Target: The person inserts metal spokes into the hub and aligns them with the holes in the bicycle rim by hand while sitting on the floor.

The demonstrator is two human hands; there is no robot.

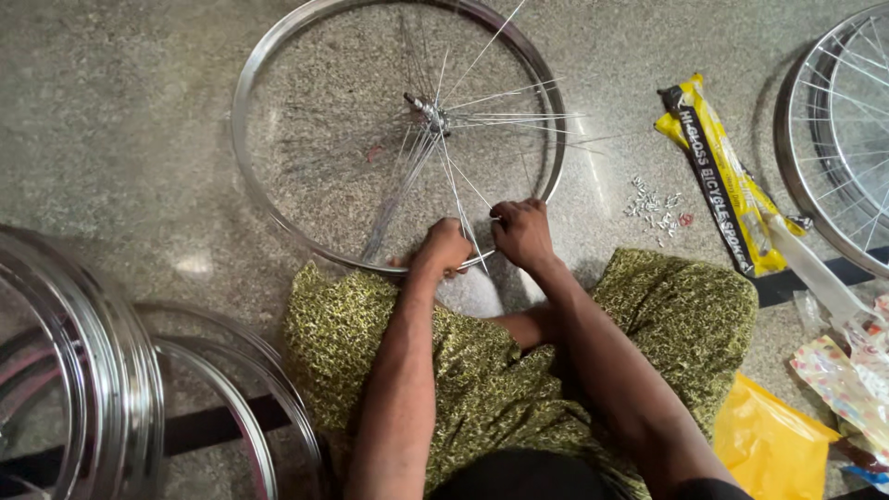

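Both forearms reach forward from the lap, over a green-and-yellow patterned cloth, to the near edge of a shiny round metal bicycle wheel rim lying flat on the speckled stone floor.

The left hand is knuckles-up, fingers curled closed at the rim's near edge. The right hand sits just beside it, fingers bent and pinched together at the rim, apparently on a thin steel spoke, though the contact is too small to confirm.

The rim is only partly laced: spokes fan loosely from the small metal hub near the centre, several lying unattached and pointing right and upward.

To the right lie a small heap of silver spoke nipples and a yellow-and-black plastic packet. A stack of bare chrome rims stands at the left, and a laced wheel at the right edge.
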